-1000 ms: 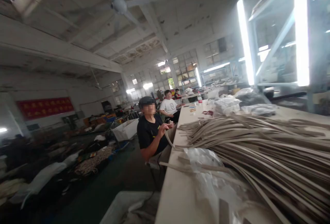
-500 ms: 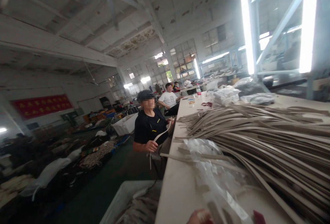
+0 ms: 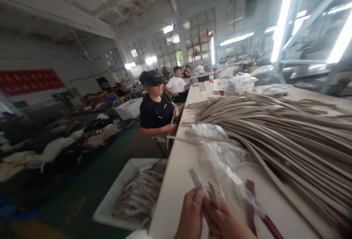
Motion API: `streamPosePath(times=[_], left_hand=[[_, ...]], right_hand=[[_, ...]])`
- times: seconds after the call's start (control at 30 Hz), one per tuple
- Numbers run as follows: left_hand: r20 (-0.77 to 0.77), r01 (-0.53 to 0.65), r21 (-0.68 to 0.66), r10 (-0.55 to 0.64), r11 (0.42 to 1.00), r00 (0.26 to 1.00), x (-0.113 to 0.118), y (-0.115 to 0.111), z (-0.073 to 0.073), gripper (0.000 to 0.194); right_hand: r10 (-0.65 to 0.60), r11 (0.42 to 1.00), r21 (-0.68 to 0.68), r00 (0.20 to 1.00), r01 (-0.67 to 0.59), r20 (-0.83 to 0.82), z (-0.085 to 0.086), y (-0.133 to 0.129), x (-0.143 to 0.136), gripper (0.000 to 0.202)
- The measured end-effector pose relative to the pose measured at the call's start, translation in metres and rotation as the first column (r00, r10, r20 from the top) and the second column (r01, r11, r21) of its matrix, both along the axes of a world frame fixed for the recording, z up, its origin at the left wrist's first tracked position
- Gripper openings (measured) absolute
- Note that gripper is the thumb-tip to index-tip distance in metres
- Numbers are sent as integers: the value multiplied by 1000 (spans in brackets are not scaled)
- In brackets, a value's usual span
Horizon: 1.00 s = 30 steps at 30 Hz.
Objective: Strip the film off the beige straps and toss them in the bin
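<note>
At the bottom of the head view, my left hand (image 3: pixel 189 213) is closed on a flat beige strap (image 3: pixel 195 178), whose end sticks up past the fingers. Right beside it, touching, my right hand (image 3: pixel 224 215) pinches another beige strap end (image 3: pixel 213 195). Whether both ends belong to one strap I cannot tell. Behind my hands a crumpled clear plastic bag (image 3: pixel 220 158) lies on the white table (image 3: pixel 172 180). A dark red strap (image 3: pixel 250 195) lies partly under the plastic, to the right of my hands. A large bundle of long beige straps (image 3: pixel 264 129) spreads over the table's right side.
A white bin (image 3: pixel 110 198) full of bundled straps stands on the floor left of the table. A co-worker in a black shirt (image 3: pixel 155 112) sits at the table's left edge, handling a strap. Farther back are a person in white (image 3: pixel 177 84), a bottle (image 3: pixel 211 76) and plastic bags (image 3: pixel 242 83).
The view has tipped downward. Both my hands now show with strap ends in them, where only part of one hand showed before. The co-worker's hands have come closer together.
</note>
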State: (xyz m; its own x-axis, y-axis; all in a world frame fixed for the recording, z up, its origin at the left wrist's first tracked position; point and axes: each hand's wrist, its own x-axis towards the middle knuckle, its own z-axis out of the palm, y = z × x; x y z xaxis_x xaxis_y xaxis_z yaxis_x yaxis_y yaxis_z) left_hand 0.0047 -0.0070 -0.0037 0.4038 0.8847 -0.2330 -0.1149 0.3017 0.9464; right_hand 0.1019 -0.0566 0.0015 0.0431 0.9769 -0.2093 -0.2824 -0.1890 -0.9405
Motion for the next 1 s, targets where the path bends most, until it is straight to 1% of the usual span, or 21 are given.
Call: streamPosePath(times=[0.1, 0.13, 0.17, 0.2, 0.23, 0.3, 0.33, 0.37, 0.4, 0.43, 0.47, 0.5, 0.57, 0.63, 0.67, 0.73, 0.8, 0.83, 0.93, 1.0], left_hand=[[14, 55, 24, -56, 998, 998, 1, -3, 3, 60], [24, 58, 39, -59, 998, 998, 0, -1, 5, 58], [39, 44, 55, -47, 997, 998, -2, 0, 8, 55], [57, 23, 77, -27, 997, 998, -3, 2, 11, 51], [71, -5, 104, -3, 995, 997, -5, 4, 14, 47], [64, -22, 165, 12, 986, 998, -7, 5, 17, 42], [34, 7, 192, -14, 981, 999, -7, 5, 18, 40], [-13, 59, 206, -58, 977, 998, -7, 4, 18, 38], [-59, 120, 194, -111, 974, 992, -7, 3, 17, 37], [-77, 177, 153, -167, 972, 983, -6, 1, 15, 36], [-55, 222, 96, -218, 970, 975, -4, -1, 12, 37], [6, 255, 36, -256, 966, 967, -2, -3, 10, 38], [183, 313, -78, -295, 947, 938, 3, -5, 4, 39], [317, 383, -142, -325, 913, 891, 8, -6, 1, 41], [350, 408, -161, -335, 899, 875, 10, -6, 0, 43], [390, 427, -188, -331, 885, 859, 15, -7, -1, 46], [409, 403, -193, -300, 895, 862, 17, -11, -1, 44], [408, 392, -185, -293, 901, 865, 18, -14, -1, 42], [332, 396, -117, -340, 911, 880, 15, -24, -1, 34], [290, 417, -108, -373, 903, 882, 9, -28, 1, 33]], right_hand=[[101, 990, -105, 994, -97, 35, 0, -1, 2, 69], [130, 984, -125, 990, -123, 51, 0, -1, 5, 72], [129, 984, -133, 989, -119, 68, 0, -1, 11, 74], [89, 990, -116, 991, -77, 98, -1, -1, 17, 76], [15, 998, -68, 989, -5, 148, -3, 1, 24, 76], [-167, 985, 81, 948, 150, 272, -4, 5, 37, 71], [-216, 973, 148, 920, 176, 328, -3, 7, 42, 69], [-213, 971, 184, 905, 154, 368, -1, 10, 46, 66], [-164, 977, 189, 909, 97, 382, 3, 12, 47, 65], [-97, 985, 172, 925, 35, 368, 8, 13, 47, 64], [-21, 990, 141, 942, -28, 335, 14, 14, 46, 64], [50, 992, 100, 955, -83, 292, 21, 15, 43, 62], [163, 987, -16, 971, -163, 173, 32, 15, 38, 53], [222, 968, -121, 975, -218, 20, 38, 15, 33, 48], [220, 962, -154, 974, -226, -55, 39, 15, 32, 47], [159, 959, -211, 974, -191, -158, 36, 17, 32, 47], [67, 959, -260, 981, -115, -185, 28, 22, 37, 47], [16, 963, -261, 982, -65, -187, 24, 25, 43, 46], [-128, 978, -184, 978, 97, -165, 19, 37, 70, 37], [-176, 975, -157, 980, 160, -93, 25, 45, 94, 32]])
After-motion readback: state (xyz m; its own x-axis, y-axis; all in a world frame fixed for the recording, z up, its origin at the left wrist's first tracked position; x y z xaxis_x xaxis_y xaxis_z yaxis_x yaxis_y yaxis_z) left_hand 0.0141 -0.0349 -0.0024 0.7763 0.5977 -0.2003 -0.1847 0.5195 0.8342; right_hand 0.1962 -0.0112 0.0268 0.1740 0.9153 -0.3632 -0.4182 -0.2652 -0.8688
